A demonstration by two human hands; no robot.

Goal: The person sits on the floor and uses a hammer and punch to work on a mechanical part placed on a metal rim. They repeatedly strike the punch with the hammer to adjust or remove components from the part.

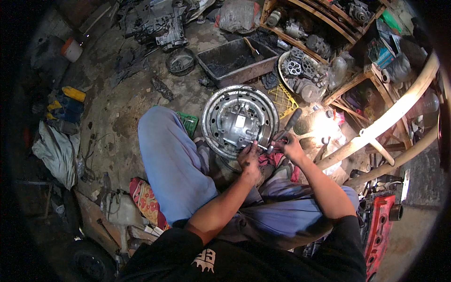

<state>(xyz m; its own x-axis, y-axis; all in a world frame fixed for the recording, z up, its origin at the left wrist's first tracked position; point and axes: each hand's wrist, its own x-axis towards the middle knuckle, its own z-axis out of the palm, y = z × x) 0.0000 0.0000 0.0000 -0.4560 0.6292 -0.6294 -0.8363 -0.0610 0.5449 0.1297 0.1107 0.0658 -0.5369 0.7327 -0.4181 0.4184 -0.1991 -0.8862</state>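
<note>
A silver car air-conditioning compressor (239, 123) lies on a steel wheel rim (212, 105) between my bent legs. My left hand (249, 162) is at the compressor's lower right, fingers closed around a thin shiny metal piece beside its pulley. My right hand (290, 149) grips a wrench-like tool with a long dark handle (292, 120), angled up and to the right, its lower end near my left fingertips. A red cloth (268, 160) lies below the hands. An open green case (187, 122) is partly hidden behind my left knee.
A black tub (211, 70), a round pan (180, 68), a tray of metal parts (286, 63) and a yellow crate (286, 98) surround the rim. Curved pale bars (385, 120) and wooden shelving (319, 28) stand right. An engine part (164, 30) sits behind; a red cover (378, 235) lies lower right.
</note>
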